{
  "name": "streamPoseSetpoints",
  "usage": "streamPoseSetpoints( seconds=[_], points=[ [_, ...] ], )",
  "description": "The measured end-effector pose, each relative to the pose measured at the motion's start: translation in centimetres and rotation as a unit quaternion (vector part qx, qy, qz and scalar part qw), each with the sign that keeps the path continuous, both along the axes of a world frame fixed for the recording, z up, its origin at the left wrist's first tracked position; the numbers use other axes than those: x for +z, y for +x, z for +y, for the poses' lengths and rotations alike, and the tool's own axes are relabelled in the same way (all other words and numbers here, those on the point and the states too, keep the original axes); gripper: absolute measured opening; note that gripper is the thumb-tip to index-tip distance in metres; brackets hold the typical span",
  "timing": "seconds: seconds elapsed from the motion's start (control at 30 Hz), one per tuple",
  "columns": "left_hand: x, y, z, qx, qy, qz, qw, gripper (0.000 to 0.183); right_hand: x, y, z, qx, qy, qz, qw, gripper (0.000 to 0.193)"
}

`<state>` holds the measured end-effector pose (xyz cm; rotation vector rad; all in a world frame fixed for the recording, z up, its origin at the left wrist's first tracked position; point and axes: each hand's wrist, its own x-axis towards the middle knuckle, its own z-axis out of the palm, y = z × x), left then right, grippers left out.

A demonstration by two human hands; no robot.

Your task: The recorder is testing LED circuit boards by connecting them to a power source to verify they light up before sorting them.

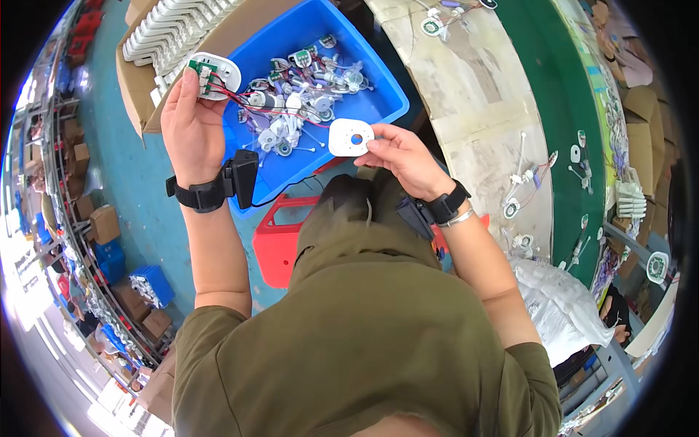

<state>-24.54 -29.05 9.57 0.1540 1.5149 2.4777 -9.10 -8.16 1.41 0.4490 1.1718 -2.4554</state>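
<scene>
My left hand (195, 124) is closed on a white oval housing (227, 71) that carries a green circuit board (202, 75). Red and dark wires (234, 95) trail from the board toward the right, over the bin. Between the thumb and fingers of my right hand (408, 156) is a flat white plate (342, 130), rounded at the corners, with one round hole and several small ones. Both parts are held up apart from each other. Below them, a blue bin (378, 86) holds a heap of small clear and white parts (295, 109) with wires and little boards.
A cardboard box (134, 95) of stacked white plastic parts (169, 36) stands beyond my left hand. To the right runs a worn pale bench surface (466, 109) beside a green conveyor belt (535, 65) with wired assemblies on it. A red stool (277, 251) is beneath me.
</scene>
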Motion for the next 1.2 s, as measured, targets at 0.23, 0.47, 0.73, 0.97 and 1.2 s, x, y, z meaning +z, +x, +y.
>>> streamPoseSetpoints(
  seconds=[0.23, 0.47, 0.73, 0.97, 1.2],
  points=[
    [0.0, 0.6, 1.7, -0.03, -0.003, 0.009, 1.0, 0.022, 1.3, 1.2, 1.5, -0.052, -0.006, 0.02, 0.998, 0.025],
    [0.3, 0.7, 4.2, -0.046, -0.005, 0.006, 0.999, 0.02, 1.4, 2.9, 2.5, -0.1, -0.002, 0.045, 0.994, 0.029],
    [0.1, 0.8, 6.4, -0.114, 0.02, -0.004, 0.993, 0.018, 1.9, 4.5, 2.9, -0.151, 0.019, 0.04, 0.988, 0.024],
    [-0.2, 1.0, 7.6, -0.141, 0.031, -0.02, 0.989, 0.019, 1.9, 5.1, 3.0, -0.164, 0.045, 0.006, 0.985, 0.032],
    [-0.3, 0.9, 8.3, -0.169, 0.036, -0.027, 0.985, 0.018, 1.4, 5.7, 3.2, -0.193, 0.033, 0.014, 0.981, 0.03]
  ],
)
